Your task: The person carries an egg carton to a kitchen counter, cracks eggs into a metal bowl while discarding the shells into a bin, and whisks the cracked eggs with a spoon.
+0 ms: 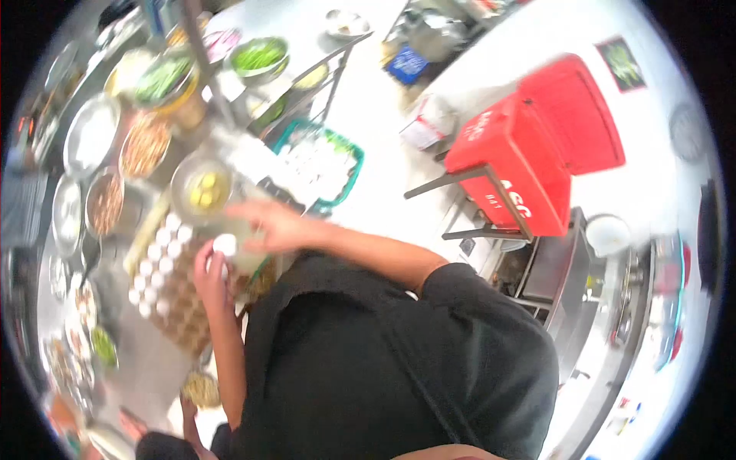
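My left hand point(211, 277) is over the egg tray, its fingers curled round white eggs; one egg point(225, 244) shows at its fingertips. My right hand point(272, 224) is beside it with fingers spread, nothing visible in it, close to the rim of a metal bowl point(181, 187). Yellow yolks point(205, 190) lie in that bowl. Below and left of the bowl, the cardboard tray point(184, 316) holds several white eggs point(162, 251) on its left side, with bare cups on its right side. The picture is slightly blurred.
Bowls of sliced greens point(259, 57) and brown food point(146, 146) stand beyond the eggs. A teal basket point(359, 165) holds white pieces. A red cooler point(502, 165) stands on a frame at right. Part of another person point(161, 446) shows at lower left.
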`<action>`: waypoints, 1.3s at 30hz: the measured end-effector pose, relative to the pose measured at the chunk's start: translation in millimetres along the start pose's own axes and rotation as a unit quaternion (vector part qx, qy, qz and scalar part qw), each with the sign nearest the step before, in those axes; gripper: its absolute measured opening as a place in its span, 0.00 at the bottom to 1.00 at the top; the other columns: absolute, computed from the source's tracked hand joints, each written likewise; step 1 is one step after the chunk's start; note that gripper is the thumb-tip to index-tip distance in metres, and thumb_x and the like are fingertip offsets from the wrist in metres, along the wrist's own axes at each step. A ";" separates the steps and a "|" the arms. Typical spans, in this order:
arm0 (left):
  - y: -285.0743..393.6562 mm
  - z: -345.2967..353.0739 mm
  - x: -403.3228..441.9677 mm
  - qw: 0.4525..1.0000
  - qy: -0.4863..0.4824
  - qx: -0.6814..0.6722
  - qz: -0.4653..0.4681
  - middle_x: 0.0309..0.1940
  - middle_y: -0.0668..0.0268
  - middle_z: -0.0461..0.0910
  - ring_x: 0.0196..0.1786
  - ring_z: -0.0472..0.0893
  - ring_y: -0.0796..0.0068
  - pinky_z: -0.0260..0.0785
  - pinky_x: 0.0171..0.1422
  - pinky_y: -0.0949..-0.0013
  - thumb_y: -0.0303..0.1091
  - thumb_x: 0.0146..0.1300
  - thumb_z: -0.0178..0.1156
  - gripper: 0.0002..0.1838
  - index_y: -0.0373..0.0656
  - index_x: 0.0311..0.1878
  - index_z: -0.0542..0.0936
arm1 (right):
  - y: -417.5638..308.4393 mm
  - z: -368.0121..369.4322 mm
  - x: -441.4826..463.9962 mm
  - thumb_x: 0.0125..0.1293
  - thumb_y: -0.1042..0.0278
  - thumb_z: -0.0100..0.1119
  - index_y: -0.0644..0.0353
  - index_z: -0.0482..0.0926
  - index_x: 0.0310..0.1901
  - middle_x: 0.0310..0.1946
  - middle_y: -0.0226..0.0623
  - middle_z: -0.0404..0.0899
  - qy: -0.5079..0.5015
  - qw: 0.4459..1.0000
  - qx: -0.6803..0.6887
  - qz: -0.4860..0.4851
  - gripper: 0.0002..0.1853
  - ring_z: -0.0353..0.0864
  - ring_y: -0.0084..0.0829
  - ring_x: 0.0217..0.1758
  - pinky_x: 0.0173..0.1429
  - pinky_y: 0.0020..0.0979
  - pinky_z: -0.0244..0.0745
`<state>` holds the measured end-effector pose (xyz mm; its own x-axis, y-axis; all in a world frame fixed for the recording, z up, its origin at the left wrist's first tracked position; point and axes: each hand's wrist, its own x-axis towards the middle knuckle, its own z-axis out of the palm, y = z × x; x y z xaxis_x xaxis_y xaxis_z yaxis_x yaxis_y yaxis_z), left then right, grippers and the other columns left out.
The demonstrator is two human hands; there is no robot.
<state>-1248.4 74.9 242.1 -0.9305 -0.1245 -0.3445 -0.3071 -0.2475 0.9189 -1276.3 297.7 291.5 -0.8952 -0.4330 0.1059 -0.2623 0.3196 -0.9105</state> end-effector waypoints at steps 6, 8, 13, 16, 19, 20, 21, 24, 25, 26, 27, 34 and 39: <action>-54.0 20.7 72.0 0.978 -0.190 -0.011 -0.087 0.39 0.67 0.79 0.28 0.76 0.82 0.64 0.25 0.80 0.29 0.66 0.61 0.13 0.38 0.52 0.77 | 52.7 32.2 16.9 0.55 0.70 0.68 0.57 0.78 0.56 0.46 0.45 0.77 0.023 0.997 -0.072 -0.007 0.24 0.79 0.48 0.50 0.57 0.40 0.75; -65.9 24.1 79.0 0.971 -0.221 0.021 -0.093 0.38 0.67 0.79 0.26 0.75 0.83 0.62 0.23 0.80 0.30 0.67 0.60 0.13 0.39 0.53 0.76 | 73.7 35.7 10.7 0.56 0.71 0.67 0.58 0.78 0.54 0.47 0.45 0.77 0.064 0.996 -0.052 -0.017 0.22 0.80 0.47 0.50 0.57 0.40 0.75; -71.4 38.1 90.7 0.964 -0.247 0.092 -0.035 0.37 0.67 0.79 0.24 0.74 0.84 0.58 0.21 0.80 0.33 0.67 0.62 0.15 0.38 0.53 0.76 | 98.7 8.1 -16.9 0.58 0.71 0.65 0.58 0.76 0.55 0.47 0.43 0.79 0.167 0.972 0.025 0.161 0.22 0.80 0.37 0.50 0.56 0.36 0.74; -63.5 35.4 97.7 0.972 -0.206 0.107 -0.037 0.38 0.67 0.79 0.23 0.74 0.83 0.58 0.20 0.79 0.32 0.66 0.63 0.15 0.38 0.54 0.76 | 117.5 -24.7 -37.3 0.60 0.68 0.62 0.56 0.74 0.57 0.42 0.38 0.79 0.254 0.947 -0.033 0.194 0.22 0.78 0.29 0.45 0.52 0.32 0.75; -70.8 7.3 104.8 0.980 -0.164 0.111 -0.014 0.38 0.66 0.78 0.23 0.74 0.83 0.60 0.22 0.79 0.32 0.65 0.64 0.16 0.37 0.53 0.77 | 156.8 -52.0 -66.5 0.62 0.70 0.61 0.53 0.74 0.59 0.41 0.36 0.80 0.343 0.896 0.085 0.269 0.22 0.79 0.25 0.38 0.42 0.30 0.77; -74.5 -1.3 110.5 0.981 -0.159 0.109 0.000 0.38 0.66 0.78 0.24 0.74 0.82 0.61 0.22 0.79 0.32 0.65 0.64 0.16 0.37 0.53 0.77 | 172.0 -64.4 -77.9 0.63 0.70 0.61 0.55 0.73 0.60 0.39 0.36 0.79 0.375 0.873 0.090 0.299 0.22 0.79 0.24 0.35 0.38 0.29 0.77; -78.5 -9.5 117.1 0.982 -0.155 0.108 0.015 0.38 0.65 0.78 0.24 0.74 0.82 0.62 0.22 0.79 0.32 0.65 0.64 0.16 0.37 0.53 0.77 | 181.5 -76.6 -87.1 0.64 0.71 0.61 0.57 0.72 0.60 0.38 0.36 0.79 0.407 0.847 0.095 0.328 0.22 0.80 0.23 0.32 0.34 0.27 0.77; -67.1 -19.2 121.2 0.985 -0.126 0.118 0.022 0.41 0.63 0.80 0.29 0.77 0.77 0.69 0.30 0.75 0.31 0.65 0.65 0.16 0.35 0.53 0.78 | 173.4 -114.3 -109.3 0.65 0.71 0.61 0.61 0.68 0.63 0.36 0.37 0.79 0.538 0.773 0.124 0.313 0.25 0.81 0.26 0.29 0.31 0.29 0.79; -61.5 -18.5 122.9 0.986 -0.114 0.124 0.018 0.41 0.61 0.80 0.32 0.78 0.75 0.72 0.34 0.73 0.31 0.65 0.65 0.16 0.35 0.53 0.79 | 177.2 -127.2 -117.6 0.66 0.71 0.61 0.62 0.66 0.64 0.36 0.37 0.79 0.572 0.746 0.143 0.310 0.26 0.81 0.26 0.29 0.31 0.30 0.80; -68.4 -22.8 129.6 0.985 -0.105 0.126 0.052 0.43 0.60 0.81 0.36 0.79 0.72 0.73 0.40 0.71 0.31 0.65 0.65 0.16 0.34 0.52 0.79 | 180.1 -136.5 -127.2 0.66 0.70 0.61 0.62 0.66 0.64 0.35 0.37 0.79 0.599 0.728 0.136 0.305 0.26 0.81 0.27 0.28 0.30 0.31 0.80; -78.5 -38.5 129.0 0.985 -0.079 0.136 0.077 0.45 0.59 0.81 0.39 0.80 0.70 0.74 0.45 0.69 0.31 0.65 0.65 0.16 0.33 0.52 0.79 | 180.2 -141.3 -136.6 0.66 0.70 0.61 0.62 0.66 0.64 0.35 0.36 0.78 0.610 0.716 0.136 0.311 0.26 0.81 0.28 0.28 0.29 0.32 0.80; 45.8 -24.3 24.1 0.919 0.017 0.319 0.233 0.42 0.62 0.83 0.46 0.80 0.71 0.71 0.58 0.67 0.31 0.64 0.65 0.13 0.34 0.49 0.82 | 134.9 -216.8 -194.2 0.69 0.68 0.54 0.63 0.73 0.51 0.38 0.38 0.79 0.645 0.699 0.121 0.286 0.12 0.81 0.31 0.31 0.31 0.32 0.77; 85.3 -21.6 -13.6 0.955 0.085 0.250 0.136 0.39 0.66 0.81 0.39 0.78 0.78 0.73 0.46 0.73 0.29 0.64 0.65 0.12 0.35 0.49 0.81 | 135.7 -210.1 -186.5 0.70 0.66 0.55 0.63 0.66 0.63 0.48 0.42 0.76 0.637 0.674 0.203 0.315 0.22 0.81 0.34 0.36 0.36 0.33 0.80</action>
<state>-1257.6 34.7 321.0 -0.9564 -0.2840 -0.0679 -0.1561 0.3007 0.9409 -1220.7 598.9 232.1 -0.4328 0.8387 -0.3306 0.2034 -0.2664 -0.9422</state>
